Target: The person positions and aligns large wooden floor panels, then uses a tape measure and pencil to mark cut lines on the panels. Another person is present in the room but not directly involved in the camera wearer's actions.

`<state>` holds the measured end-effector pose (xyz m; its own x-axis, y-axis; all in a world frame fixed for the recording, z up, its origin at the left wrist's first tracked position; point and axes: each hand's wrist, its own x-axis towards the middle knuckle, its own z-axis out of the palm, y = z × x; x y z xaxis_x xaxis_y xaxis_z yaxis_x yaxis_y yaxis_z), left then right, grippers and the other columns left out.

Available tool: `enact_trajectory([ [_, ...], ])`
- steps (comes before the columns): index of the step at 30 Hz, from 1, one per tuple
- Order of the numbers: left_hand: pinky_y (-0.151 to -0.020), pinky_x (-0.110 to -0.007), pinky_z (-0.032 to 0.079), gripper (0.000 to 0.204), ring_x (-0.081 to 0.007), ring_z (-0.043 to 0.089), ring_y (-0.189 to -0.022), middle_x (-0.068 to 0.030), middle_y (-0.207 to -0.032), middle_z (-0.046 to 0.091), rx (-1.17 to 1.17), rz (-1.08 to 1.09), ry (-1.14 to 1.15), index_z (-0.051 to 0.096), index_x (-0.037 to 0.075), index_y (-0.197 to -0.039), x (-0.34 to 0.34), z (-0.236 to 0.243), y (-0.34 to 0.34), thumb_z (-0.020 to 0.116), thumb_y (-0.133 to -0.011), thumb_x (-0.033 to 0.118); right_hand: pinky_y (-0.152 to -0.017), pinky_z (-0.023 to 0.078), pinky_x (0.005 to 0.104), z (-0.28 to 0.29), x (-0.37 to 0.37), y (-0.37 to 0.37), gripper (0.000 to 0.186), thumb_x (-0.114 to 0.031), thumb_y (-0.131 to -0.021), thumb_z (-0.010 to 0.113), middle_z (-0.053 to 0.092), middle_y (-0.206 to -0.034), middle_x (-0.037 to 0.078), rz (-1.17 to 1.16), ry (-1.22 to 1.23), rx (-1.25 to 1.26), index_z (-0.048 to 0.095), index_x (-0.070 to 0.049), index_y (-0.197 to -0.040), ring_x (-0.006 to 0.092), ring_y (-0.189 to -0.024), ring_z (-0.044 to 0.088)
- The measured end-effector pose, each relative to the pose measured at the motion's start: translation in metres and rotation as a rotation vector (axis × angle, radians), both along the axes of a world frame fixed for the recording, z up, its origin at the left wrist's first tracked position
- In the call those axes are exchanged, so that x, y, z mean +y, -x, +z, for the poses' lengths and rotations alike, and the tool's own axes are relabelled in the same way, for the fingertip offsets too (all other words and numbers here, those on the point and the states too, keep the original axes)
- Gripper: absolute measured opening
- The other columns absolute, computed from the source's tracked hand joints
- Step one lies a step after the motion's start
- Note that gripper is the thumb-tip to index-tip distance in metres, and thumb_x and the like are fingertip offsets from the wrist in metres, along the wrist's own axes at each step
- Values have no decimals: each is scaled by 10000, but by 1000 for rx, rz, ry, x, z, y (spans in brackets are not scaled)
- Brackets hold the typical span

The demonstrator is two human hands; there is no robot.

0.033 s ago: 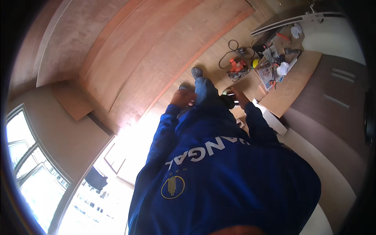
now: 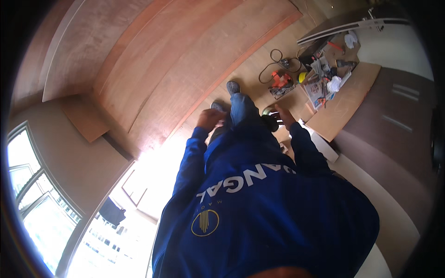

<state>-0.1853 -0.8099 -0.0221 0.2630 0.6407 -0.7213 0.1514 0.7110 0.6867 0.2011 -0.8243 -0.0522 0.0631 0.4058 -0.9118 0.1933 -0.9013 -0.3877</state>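
Observation:
My left hand (image 2: 211,119) is in front of my left thigh, its fingers curled in; what they hold, if anything, is hidden. To the right of my jeans, my right hand (image 2: 283,116) closes around the edge of a dark rounded thing with a pale green rim (image 2: 269,121). Its kind is too small and dark to make out. Both forearms are in blue sleeves. Beyond my right hand, a red power tool (image 2: 281,79) with a black cord rests on the floor.
Large reddish plywood sheets (image 2: 185,51) fill the upper left. At right, a brown board (image 2: 345,104) lies beside a cluttered pile of tools and papers (image 2: 320,85) and a dark brown cabinet panel (image 2: 384,120). Bright windows (image 2: 41,208) are at lower left.
My left hand has shifted slightly left, away from my thigh. My right hand stays nearly in place, with the dark thing turned or lowered a little.

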Motion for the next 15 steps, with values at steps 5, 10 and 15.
enact_trajectory([
  [5, -512, -310, 522, 308, -258, 720, -763, -175, -960, 706, 51, 519, 344, 593, -38, -1065, -54, -93, 105, 632, -925, 234, -510, 446, 280, -19, 63, -13, 389, -443, -947, 535, 641, -798, 38, 153, -114, -187, 640, -70, -973, 129, -609, 593],
  [10, -617, -397, 558, 266, -324, 716, -815, -200, -1007, 703, 166, 773, 599, 593, -3, -1100, -114, -123, 146, 623, -938, 206, -490, 458, 256, -26, 129, -21, 279, -335, -954, 619, 591, -705, 12, 33, -189, -58, 600, -79, -844, 119, -543, 554],
  [15, -670, -413, 568, 327, -321, 716, -901, -206, -1052, 697, 241, 822, 649, 580, -2, -1145, -117, -124, 128, 619, -934, 244, -444, 414, 253, -63, 205, -19, 356, -383, -980, 578, 500, -588, -8, 124, -207, -104, 536, -104, -765, 106, -495, 521],
])
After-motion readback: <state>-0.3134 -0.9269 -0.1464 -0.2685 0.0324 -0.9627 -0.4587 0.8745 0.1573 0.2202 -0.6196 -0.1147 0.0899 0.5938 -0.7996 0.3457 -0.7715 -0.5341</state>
